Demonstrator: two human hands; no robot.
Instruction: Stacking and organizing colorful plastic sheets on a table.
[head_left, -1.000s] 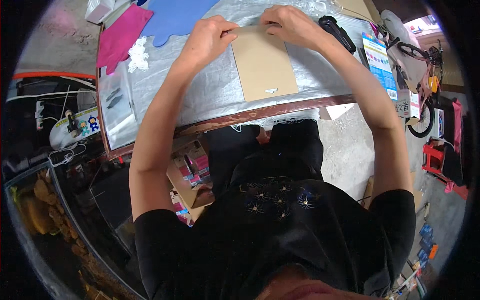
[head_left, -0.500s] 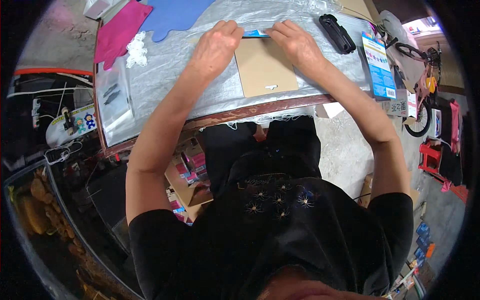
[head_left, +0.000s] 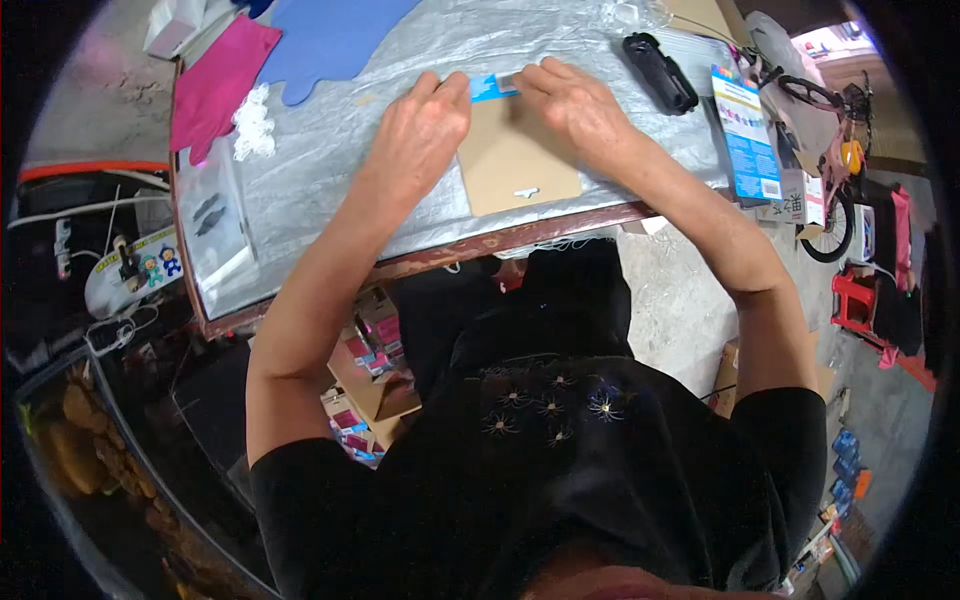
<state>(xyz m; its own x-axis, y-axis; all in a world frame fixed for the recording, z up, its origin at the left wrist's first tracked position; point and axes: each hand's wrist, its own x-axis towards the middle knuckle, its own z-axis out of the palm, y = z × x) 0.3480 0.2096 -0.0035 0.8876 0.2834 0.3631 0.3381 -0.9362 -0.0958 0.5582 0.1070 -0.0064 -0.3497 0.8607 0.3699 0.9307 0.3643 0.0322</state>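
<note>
Rests the left hand [head_left: 425,125], curled, at the far-left corner of the brown cardboard hang card [head_left: 515,165], and the right hand [head_left: 575,105], fingers bent, at its blue printed strip [head_left: 485,87]. Hides the fingertips; cannot tell whether pinching or pressing. Has the card on the table [head_left: 500,246], near the front edge. To the right, shows a blue-and-white printed package card [head_left: 750,150] with a barcode, beside a pale carton [head_left: 793,188] bearing large dark characters.

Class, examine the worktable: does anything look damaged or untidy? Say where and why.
The table's near edge looks worn: its red-brown finish is chipped, exposing paler patches. The tan card shows no obvious damage where visible.
</note>
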